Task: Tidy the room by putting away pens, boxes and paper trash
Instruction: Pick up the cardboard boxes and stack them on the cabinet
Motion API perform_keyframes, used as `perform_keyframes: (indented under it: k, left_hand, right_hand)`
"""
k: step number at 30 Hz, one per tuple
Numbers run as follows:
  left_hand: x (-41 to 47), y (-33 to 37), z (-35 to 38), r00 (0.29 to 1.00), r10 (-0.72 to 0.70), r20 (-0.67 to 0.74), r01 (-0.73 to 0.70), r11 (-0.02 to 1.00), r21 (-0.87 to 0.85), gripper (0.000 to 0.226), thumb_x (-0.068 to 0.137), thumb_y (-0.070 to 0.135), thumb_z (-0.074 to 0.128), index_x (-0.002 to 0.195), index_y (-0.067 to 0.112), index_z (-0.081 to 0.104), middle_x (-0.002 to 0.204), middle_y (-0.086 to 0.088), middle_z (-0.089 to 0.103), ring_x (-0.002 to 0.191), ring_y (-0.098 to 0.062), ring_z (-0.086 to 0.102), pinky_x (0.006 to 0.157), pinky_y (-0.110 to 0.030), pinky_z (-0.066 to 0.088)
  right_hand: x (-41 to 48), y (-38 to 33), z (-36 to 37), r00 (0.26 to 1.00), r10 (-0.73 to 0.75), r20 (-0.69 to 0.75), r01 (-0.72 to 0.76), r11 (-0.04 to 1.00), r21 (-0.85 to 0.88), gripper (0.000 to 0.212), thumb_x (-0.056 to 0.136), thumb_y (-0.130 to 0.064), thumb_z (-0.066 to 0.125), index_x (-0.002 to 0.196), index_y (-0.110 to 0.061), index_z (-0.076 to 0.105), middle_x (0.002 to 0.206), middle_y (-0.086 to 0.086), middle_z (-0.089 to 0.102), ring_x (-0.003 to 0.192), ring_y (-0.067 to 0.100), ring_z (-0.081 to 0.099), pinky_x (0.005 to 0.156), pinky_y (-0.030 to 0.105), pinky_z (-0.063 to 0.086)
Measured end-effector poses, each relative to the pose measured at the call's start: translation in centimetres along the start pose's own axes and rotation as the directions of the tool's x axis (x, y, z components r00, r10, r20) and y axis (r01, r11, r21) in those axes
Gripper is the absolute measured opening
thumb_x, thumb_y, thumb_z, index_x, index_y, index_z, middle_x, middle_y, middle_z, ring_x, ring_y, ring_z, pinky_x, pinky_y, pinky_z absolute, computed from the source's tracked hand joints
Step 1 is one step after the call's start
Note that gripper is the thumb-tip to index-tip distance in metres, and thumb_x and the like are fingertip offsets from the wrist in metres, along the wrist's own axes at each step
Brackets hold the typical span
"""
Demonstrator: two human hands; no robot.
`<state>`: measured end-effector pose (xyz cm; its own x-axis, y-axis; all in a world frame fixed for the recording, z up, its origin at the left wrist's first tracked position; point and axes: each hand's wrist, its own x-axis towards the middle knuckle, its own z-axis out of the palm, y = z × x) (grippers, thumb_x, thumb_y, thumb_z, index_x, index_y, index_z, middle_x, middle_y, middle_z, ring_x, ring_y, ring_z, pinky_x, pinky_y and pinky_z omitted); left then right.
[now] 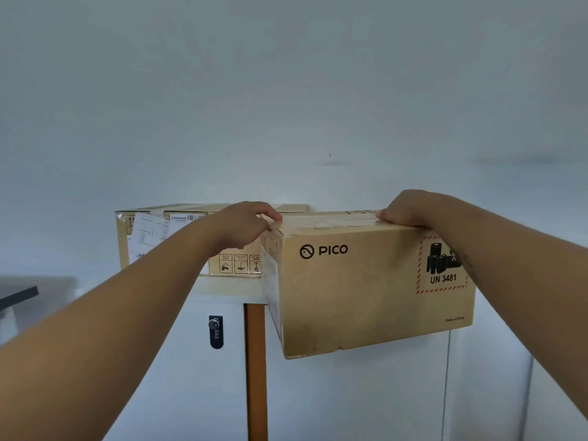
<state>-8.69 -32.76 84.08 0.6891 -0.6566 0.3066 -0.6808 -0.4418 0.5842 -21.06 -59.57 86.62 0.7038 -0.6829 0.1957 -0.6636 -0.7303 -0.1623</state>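
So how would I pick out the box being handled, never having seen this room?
Find the white cabinet against the wall. At its top, take the nearer box, gripped by the left hand and right hand. Unlike the rear box, it reads PICO and bears a red-striped UN 3481 mark.

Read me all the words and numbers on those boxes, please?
"PICO": front of the near brown cardboard box.
"UN 3481": its red-hatched battery label.
"COMONE": barcode sticker on the rear taped cardboard box.
Too blurred: white paper sheet, handling symbols, small corner print.
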Motion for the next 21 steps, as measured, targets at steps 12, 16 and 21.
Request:
perform_keyframes:
  k: [12,16,21]
  left_hand:
    - [2.4,-0.1,3.4,0.969,0.231,0.091,-0.244,0.954,0.174,0.071,0.063,0.065,0.079,0.116,0.036,0.042,0.124,0.009,0.050,0.111,-0.017,0.053,0.095,-0.040,0.047]
    - [3.4,2.2,5.9,0.964,0.263,-0.040,-0.224,0.884,0.410,0.077,0.062,0.088,0.055,0.118,0.036,0.043,0.121,0.004,0.047,0.110,-0.021,0.049,0.092,-0.044,0.045]
    - [5.6,3.7,8.7,0.949,0.263,-0.175,-0.120,0.813,0.570,0.083,0.059,0.094,0.042,0.119,0.037,0.049,0.125,0.002,0.048,0.123,-0.025,0.040,0.099,-0.047,0.032]
  right_hand:
    - [1.7,2.1,0.9,0.855,-0.156,-0.496,0.283,0.940,0.193,0.044,0.091,-0.046,0.044,0.081,-0.012,0.070,0.088,0.004,0.071,0.085,0.024,0.061,0.085,0.037,0.040]
    - [-3.6,0.3,-0.9,0.955,-0.291,-0.065,0.288,0.846,0.448,0.054,0.091,-0.065,0.041,0.118,-0.026,0.066,0.132,-0.001,0.058,0.124,0.022,0.050,0.099,0.037,0.035]
    - [-5.2,1.5,-0.7,0.948,-0.282,0.150,0.291,0.956,-0.038,0.087,0.078,-0.066,0.062,0.150,-0.035,0.025,0.153,-0.002,0.037,0.134,0.022,0.040,0.110,0.039,0.036]
